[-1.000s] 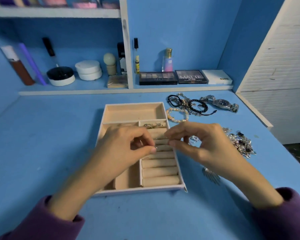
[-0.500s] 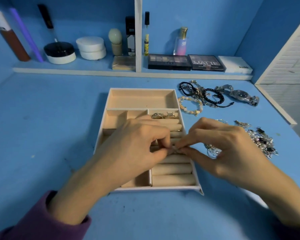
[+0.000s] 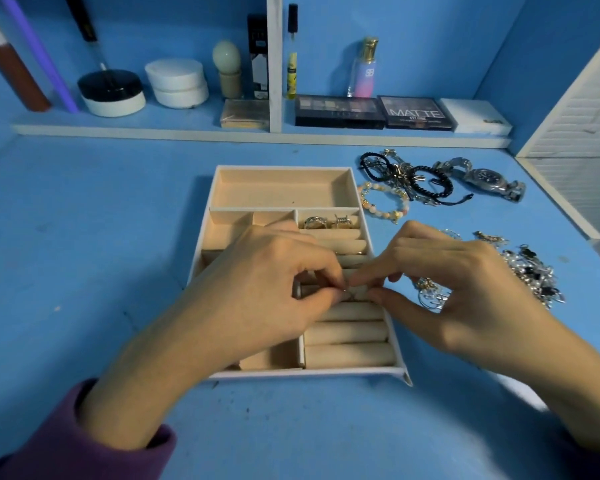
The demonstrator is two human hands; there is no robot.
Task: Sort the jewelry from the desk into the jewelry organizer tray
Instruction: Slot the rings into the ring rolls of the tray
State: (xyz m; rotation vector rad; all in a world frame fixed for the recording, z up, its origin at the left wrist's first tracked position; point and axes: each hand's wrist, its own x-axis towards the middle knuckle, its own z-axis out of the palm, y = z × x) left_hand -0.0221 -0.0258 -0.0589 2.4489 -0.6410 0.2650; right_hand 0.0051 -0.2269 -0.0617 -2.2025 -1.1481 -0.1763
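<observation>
Change over the last second: your left hand [image 3: 267, 289] and right hand [image 3: 465, 289] have dropped from just above the ring rolls [image 3: 347, 332] onto them. The fingertips had a slight gap and now meet.

Both hands pinch the same small silver piece [image 3: 349, 295], thumb to forefinger, right where they touch. It's too small to call for certain, but it reads as a ring. It sits at a groove mid-stack in the jewelry organizer tray [image 3: 309, 373]. I can't tell whether it's wedged in or only resting on top, because your fingers cover it.

My read is that carrying is done and you're now seating the piece. Likely next step is to press it down until the rolls grip it, then let go with both hands. If you release early, it could tip flat across the rolls.

Two rings [image 3: 326, 222] already stand in the groove just beyond your fingertips, so this would be the third item in.

Nothing else has shifted:
- The beaded bracelet [image 3: 383, 202], black cord bracelets [image 3: 406, 178] and watch [image 3: 485, 178] lie on the counter [image 3: 84, 237] beyond your right hand.
- The silver tangle [image 3: 530, 271] lies at that hand's outer side.
- A few hoops [image 3: 430, 294] lie just under its fingers.

Most of the sorting is still ahead.
</observation>
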